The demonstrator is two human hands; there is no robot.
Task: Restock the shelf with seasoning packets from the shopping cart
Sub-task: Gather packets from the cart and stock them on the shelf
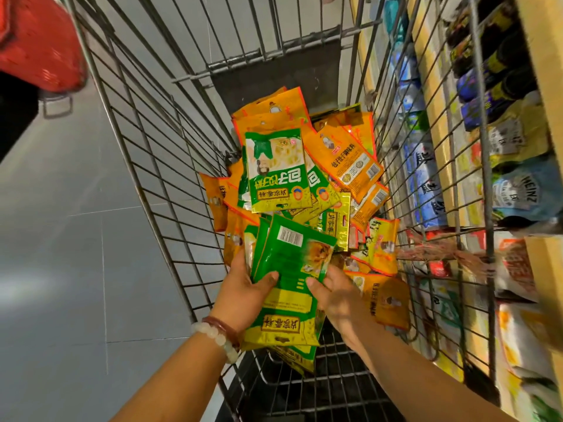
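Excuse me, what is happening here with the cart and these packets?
A person is gathering seasoning packets out of a wire shopping cart. Both hands hold one stack of green packets above the pile: the left hand grips its left edge, the right hand its right edge. Many orange packets and one more green packet lie loose in the cart. The shelf of goods stands to the right; nothing is being placed there yet.

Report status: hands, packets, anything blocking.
Left hand and right hand both grip a stack of green packets over the cart. Orange and green packets left inside. Nothing blocking.
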